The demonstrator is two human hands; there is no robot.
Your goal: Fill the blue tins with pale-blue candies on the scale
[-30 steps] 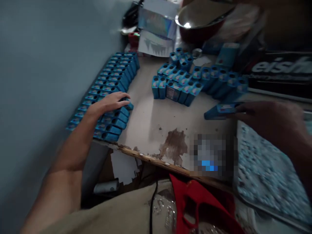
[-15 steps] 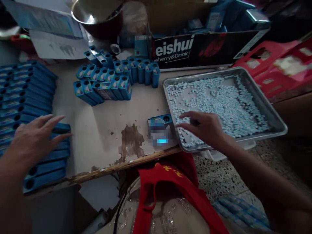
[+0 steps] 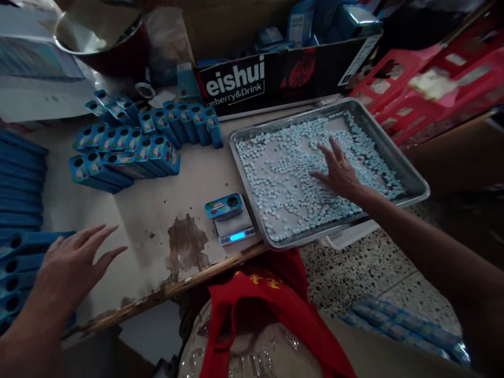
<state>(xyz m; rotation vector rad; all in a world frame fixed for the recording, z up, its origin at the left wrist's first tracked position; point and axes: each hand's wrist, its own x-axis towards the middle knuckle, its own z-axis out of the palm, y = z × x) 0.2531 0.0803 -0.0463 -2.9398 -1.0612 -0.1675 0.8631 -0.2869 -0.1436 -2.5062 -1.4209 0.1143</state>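
Note:
My right hand [image 3: 338,170] lies flat with fingers spread on the pale blue tablets [image 3: 283,173] in a metal tray [image 3: 413,181]. My left hand [image 3: 73,265] hovers open over the table, beside rows of blue tins [image 3: 18,252] lying at the left edge. One blue tin [image 3: 223,206] rests on a small digital scale [image 3: 235,231] just left of the tray. More open blue tins [image 3: 129,152] stand grouped at the back of the table.
A black cardboard box [image 3: 283,79] with blue packs stands behind the tray. A metal bowl [image 3: 98,31] and papers sit at the back left. Red plastic crates [image 3: 429,79] are at the right. The table's front edge [image 3: 177,286] is chipped. A red cloth [image 3: 268,310] lies on my lap.
The view has swung right. My right hand moved from the tray's near corner farther into the tablets and spread flat. My left hand came off the tin rows and now hovers beside them.

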